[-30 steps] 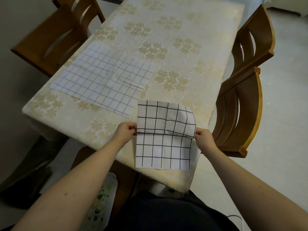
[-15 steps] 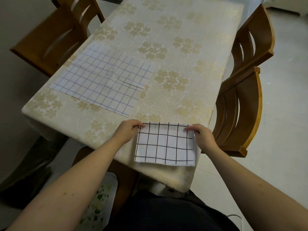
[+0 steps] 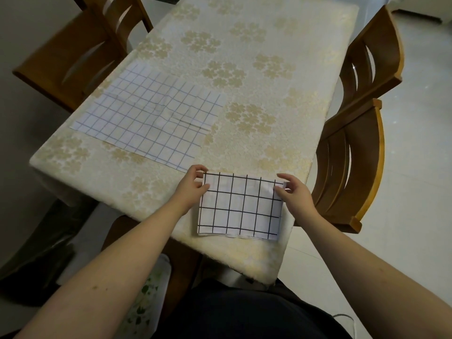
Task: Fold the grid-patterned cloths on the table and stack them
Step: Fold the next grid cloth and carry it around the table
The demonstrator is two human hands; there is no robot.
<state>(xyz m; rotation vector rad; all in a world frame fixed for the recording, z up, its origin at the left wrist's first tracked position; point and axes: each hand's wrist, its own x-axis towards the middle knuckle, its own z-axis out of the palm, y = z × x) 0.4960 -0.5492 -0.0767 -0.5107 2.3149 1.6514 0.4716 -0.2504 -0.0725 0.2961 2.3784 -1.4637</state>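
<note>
Low and right of centre in the frame, the folded black-grid cloth (image 3: 239,206) lies flat on the counter (image 3: 244,69), close to its near edge. It forms a rectangle whose long axis runs left to right across the picture; the fold edge sits on the far side, and the layered loose edges point toward the person, slightly uneven along the bottom. Its bold black lines make large squares.

Both hands sit at the far corners. The left hand (image 3: 189,189) rests at the upper-left corner, its grip a light pinch with thumb on the cloth and fingers curled at the edge. The right hand (image 3: 294,194) is at the upper-right corner, thumb pressing the cloth and fingers curled around the corner edge, pinching it.

Up and to the left, well apart from the folded piece, a larger blue-grid cloth (image 3: 151,118) lies spread open and flat, creased across its middle, its long axis slanting from the lower left toward the upper right of the frame.

A cream covering with gold flower clusters covers the counter. Wooden chairs stand at the upper left (image 3: 73,50) and along the right side (image 3: 354,143).
</note>
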